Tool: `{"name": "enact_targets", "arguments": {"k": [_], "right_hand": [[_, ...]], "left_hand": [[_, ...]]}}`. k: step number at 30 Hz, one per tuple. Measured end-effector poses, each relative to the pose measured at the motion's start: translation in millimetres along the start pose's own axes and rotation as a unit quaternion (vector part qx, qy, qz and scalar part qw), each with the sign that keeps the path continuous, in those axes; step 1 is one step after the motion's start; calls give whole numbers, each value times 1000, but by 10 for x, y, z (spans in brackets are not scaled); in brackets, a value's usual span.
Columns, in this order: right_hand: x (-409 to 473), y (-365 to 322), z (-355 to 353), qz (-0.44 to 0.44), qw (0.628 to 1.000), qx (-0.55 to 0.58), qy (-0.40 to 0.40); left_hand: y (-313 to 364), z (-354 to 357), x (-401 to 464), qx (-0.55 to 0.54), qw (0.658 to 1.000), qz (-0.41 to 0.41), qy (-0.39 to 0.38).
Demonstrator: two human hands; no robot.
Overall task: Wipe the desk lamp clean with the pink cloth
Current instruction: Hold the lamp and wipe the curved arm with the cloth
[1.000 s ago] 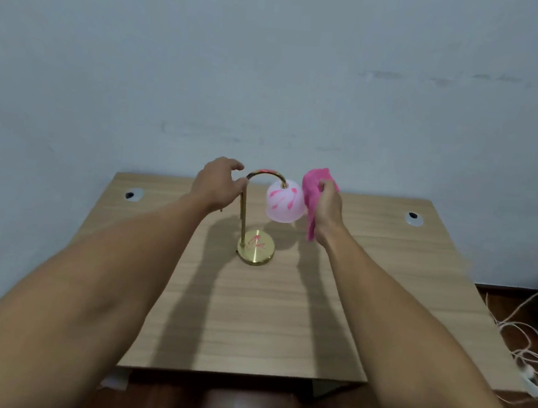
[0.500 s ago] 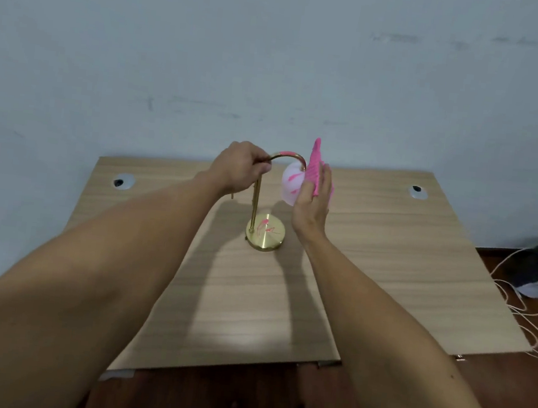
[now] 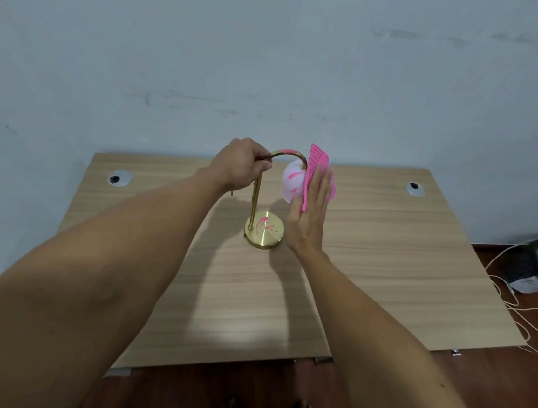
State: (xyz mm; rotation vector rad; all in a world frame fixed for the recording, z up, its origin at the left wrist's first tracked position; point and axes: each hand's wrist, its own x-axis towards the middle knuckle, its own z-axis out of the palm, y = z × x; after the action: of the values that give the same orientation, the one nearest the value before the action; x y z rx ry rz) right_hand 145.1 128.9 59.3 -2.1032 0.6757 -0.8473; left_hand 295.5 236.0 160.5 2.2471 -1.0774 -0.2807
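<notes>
Head view, frame centre: my left hand [image 3: 242,164] grips the gold desk lamp [image 3: 263,228]'s arch; my flat right hand [image 3: 309,214] presses the pink cloth [image 3: 318,165] on its pink-streaked shade [image 3: 291,184], half hidden.

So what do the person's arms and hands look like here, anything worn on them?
Both forearms are bare right up to the frame edge: no sleeves in view. The left hand and right hand wear no gloves, and no watch, bracelet or ring is visible. No markings show at this resolution.
</notes>
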Motion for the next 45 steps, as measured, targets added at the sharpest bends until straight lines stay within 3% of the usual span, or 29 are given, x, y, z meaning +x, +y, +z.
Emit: {"name": "enact_targets", "arguments": {"k": [2, 5, 7, 9, 13, 19, 26, 37, 41, 45], "right_hand": [[5, -30, 13, 25, 998, 51, 10], [134, -139, 9, 132, 979, 148, 43], [215, -226, -3, 160, 976, 139, 44], [210, -273, -27, 120, 990, 76, 22], [-16, -103, -125, -50, 995, -84, -34], [-348, 200, -247, -138, 952, -251, -105], [50, -125, -139, -227, 882, -389, -140], [-13, 66, -397, -290, 823, -454, -180], [224, -212, -163, -264, 828, -464, -171], [155, -81, -251, -291, 808, -481, -176]], "left_hand": [[-5, 0, 7, -3, 1000, -1, 1], [-16, 0, -2, -6, 1000, -3, 0], [-20, -3, -5, -9, 1000, -6, 1], [-16, -10, -5, -10, 1000, -8, 0], [-5, -14, -5, -13, 1000, -13, -1], [15, -30, -9, -10, 1000, -10, -6], [27, -73, 1, 10, 1000, 4, -23], [18, -63, 24, -6, 1000, -8, -27], [10, -82, 26, 1, 1000, 1, -28], [9, -74, 20, -3, 1000, 1, -31]]}}
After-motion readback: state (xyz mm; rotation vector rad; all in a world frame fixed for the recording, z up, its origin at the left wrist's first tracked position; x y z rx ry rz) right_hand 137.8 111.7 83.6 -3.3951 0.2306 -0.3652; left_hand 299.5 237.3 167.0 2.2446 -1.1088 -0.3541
